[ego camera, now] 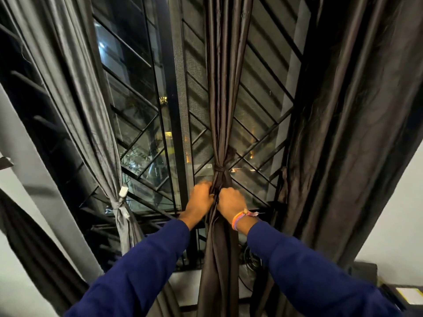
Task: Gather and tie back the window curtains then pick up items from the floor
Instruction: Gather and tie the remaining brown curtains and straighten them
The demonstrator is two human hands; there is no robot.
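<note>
The long dark brown shiny curtain (219, 110) hangs straight down. Both hands pinch it just below its knotted tie band (220, 169): left hand (201, 197), right hand (231, 200), equally near.

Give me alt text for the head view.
Both hands, left hand and right hand, grip a gathered dark curtain just below its tie knot, before a barred window. A grey curtain hangs tied at left.

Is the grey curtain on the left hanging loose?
No, the grey curtain is already gathered and bound by a knotted tie, while both hands grip the dark middle curtain.
</note>
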